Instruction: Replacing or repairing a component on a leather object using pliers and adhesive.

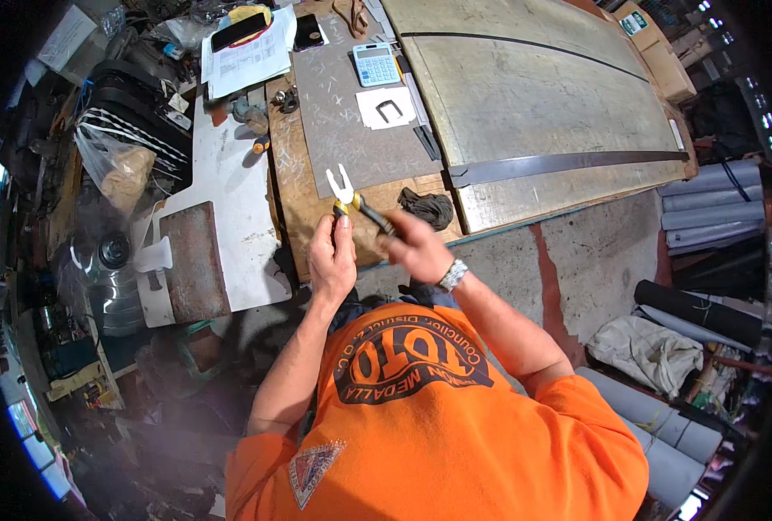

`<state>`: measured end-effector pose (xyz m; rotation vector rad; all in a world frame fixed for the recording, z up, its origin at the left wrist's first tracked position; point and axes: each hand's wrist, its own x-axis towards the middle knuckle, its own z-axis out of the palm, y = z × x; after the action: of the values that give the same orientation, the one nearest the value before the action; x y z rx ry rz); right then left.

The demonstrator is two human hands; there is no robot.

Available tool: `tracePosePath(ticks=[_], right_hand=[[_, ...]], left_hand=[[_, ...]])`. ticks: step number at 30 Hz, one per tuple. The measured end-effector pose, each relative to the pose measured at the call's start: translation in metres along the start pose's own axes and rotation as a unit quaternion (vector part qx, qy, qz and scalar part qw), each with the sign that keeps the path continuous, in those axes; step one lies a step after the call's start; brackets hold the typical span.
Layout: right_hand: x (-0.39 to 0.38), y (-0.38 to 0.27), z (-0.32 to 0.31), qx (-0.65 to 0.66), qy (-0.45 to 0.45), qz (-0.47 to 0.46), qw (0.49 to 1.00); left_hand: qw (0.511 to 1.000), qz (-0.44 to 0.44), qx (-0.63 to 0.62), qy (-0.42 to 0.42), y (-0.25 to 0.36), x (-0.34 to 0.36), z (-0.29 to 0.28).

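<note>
A pair of pliers (342,193) with black and yellow handles is held over the near edge of the wooden bench (297,195), its pale jaws spread and pointing away from me. My left hand (332,258) is closed round one handle, thumb uppermost. Around the other handle, my right hand (416,246) is closed too, somewhat blurred. Just beyond the right hand lies a crumpled dark cloth (427,208). Farther back, a small black U-shaped piece (389,111) rests on a white paper (371,107).
Beyond the paper are a light blue calculator (375,65) and a phone (238,31) on papers. To the right stretches a large metal-topped table (542,95) with a flat metal strip (577,165). Left of the bench, a rusty plate (194,260) sits on a white surface. Rolled sheets (711,217) lie at the right.
</note>
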<state>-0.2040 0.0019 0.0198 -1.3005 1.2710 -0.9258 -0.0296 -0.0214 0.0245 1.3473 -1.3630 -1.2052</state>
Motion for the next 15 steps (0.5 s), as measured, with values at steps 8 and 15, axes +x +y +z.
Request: tracePosePath(ticks=[8, 15], right_hand=[[0.004, 0.005, -0.003, 0.027, 0.017, 0.045, 0.998], [-0.001, -0.022, -0.004, 0.102, 0.043, 0.092, 0.99]], left_hand=[[1.0, 0.005, -0.016, -0.009, 0.009, -0.005, 0.004], [0.999, 0.004, -0.037, -0.032, 0.007, -0.008, -0.001]])
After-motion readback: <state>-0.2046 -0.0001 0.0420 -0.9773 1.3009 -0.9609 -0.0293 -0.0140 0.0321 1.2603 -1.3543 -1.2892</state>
